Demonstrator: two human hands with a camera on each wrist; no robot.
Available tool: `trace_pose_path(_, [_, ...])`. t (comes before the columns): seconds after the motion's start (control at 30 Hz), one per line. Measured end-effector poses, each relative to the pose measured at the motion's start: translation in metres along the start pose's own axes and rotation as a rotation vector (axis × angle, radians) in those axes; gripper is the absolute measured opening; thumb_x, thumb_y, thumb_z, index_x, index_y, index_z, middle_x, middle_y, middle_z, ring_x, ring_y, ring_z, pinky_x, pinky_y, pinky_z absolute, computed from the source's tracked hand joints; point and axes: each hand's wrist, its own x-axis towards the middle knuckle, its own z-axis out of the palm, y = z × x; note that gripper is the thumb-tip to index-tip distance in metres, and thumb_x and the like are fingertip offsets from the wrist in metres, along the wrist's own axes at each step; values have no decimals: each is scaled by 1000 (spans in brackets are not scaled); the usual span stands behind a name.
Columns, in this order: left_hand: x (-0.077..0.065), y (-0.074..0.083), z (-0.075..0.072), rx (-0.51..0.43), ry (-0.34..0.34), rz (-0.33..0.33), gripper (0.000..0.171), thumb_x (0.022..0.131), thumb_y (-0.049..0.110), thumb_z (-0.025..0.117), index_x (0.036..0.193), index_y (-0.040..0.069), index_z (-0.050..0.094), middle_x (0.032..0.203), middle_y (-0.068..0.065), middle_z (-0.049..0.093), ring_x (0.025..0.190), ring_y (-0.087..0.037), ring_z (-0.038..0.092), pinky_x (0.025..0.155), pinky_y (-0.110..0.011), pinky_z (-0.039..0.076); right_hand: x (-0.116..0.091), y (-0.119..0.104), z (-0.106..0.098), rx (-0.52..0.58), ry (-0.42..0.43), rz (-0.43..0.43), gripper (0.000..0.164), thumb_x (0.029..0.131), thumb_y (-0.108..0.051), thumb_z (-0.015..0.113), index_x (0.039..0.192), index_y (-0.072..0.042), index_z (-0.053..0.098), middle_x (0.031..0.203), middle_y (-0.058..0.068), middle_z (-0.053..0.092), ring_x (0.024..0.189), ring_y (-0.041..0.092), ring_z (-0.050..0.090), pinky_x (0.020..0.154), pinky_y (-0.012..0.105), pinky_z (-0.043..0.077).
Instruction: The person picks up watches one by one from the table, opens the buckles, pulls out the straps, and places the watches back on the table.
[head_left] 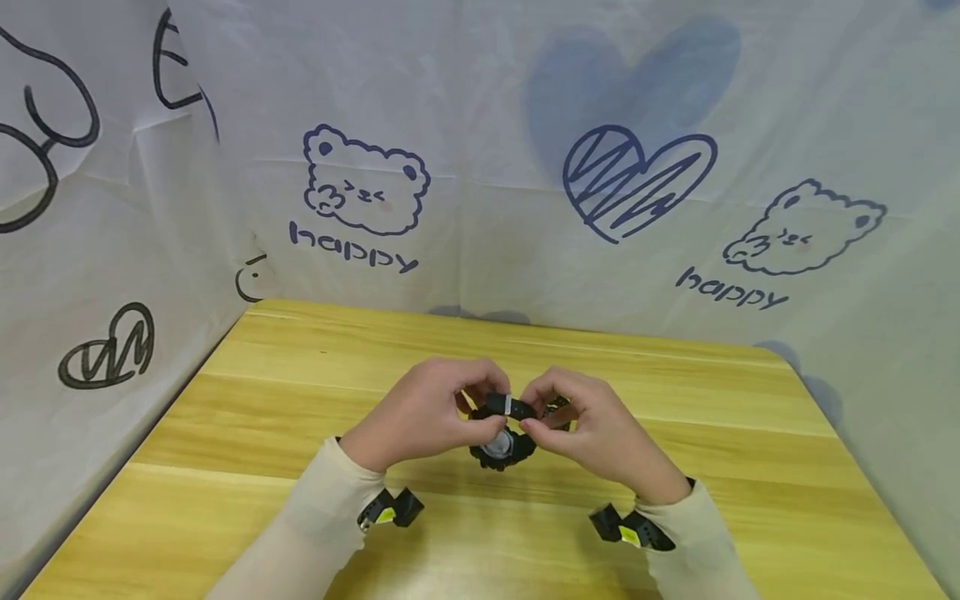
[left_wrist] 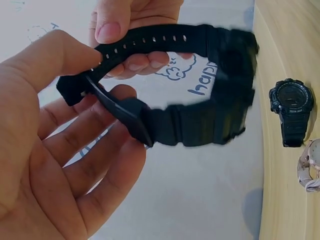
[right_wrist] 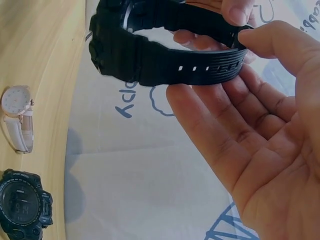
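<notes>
Both hands hold one black wristwatch (head_left: 516, 450) above the table, its strap bent round into a loop with the case hanging lowest. My left hand (head_left: 438, 412) pinches the strap at the buckle end. The right hand (head_left: 588, 421) grips the other half of the strap, the one with a row of holes, between thumb and fingers. In the left wrist view the two strap ends (left_wrist: 102, 60) overlap between the hands, and the buckle lies partly hidden by fingers. The right wrist view shows the holed strap (right_wrist: 192, 67) resting across the right fingers.
On the wooden table (head_left: 300, 492) behind the hands lie a second black digital watch (right_wrist: 20, 202) and a pale-strapped watch with a white dial (right_wrist: 16, 101). White cloth (head_left: 495, 242) with drawn bears and hearts hangs along the table's back and sides.
</notes>
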Motion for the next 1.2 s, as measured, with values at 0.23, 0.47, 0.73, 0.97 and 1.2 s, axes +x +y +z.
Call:
trace_pose_path(0.23, [0, 2, -1, 3, -8, -6, 18, 88, 21, 78, 103, 24, 69, 85, 15, 68, 75, 1, 65, 68, -24, 57, -1, -1, -1, -8, -1, 13, 15, 95, -5, 74, 105, -15, 69, 98, -1, 68, 85, 14, 69, 72, 31, 62])
trace_pose_path(0.47, [-1, 1, 0, -9, -26, -16, 19, 88, 20, 78, 103, 22, 66, 87, 12, 69, 76, 0, 67, 71, -24, 58, 0, 0, -2, 6, -19, -1, 14, 95, -6, 74, 105, -14, 69, 99, 0, 68, 85, 14, 69, 73, 31, 62])
trace_pose_path(0.73, [-1, 1, 0, -41, -43, -26, 20, 89, 20, 78, 103, 22, 65, 89, 11, 73, 79, 0, 69, 74, -25, 59, -1, 1, -4, 3, -36, 1, 14, 95, -5, 74, 105, -13, 69, 98, 0, 68, 83, 13, 70, 72, 31, 62])
trace_pose_path(0.97, [-1, 2, 0, -32, -60, -46, 19, 89, 15, 74, 104, 19, 64, 91, 10, 73, 82, -1, 69, 78, -26, 58, -1, 0, -6, 18, -42, 1, 13, 96, -5, 73, 105, -13, 68, 98, 4, 69, 85, 14, 69, 73, 32, 62])
trace_pose_path(1.2, [0, 4, -2, -48, -99, -83, 19, 90, 16, 74, 103, 18, 60, 94, 8, 77, 82, 0, 71, 80, -32, 60, -1, -1, -6, 3, -45, 9, 14, 96, -4, 73, 105, -14, 68, 99, 2, 68, 86, 14, 69, 73, 31, 62])
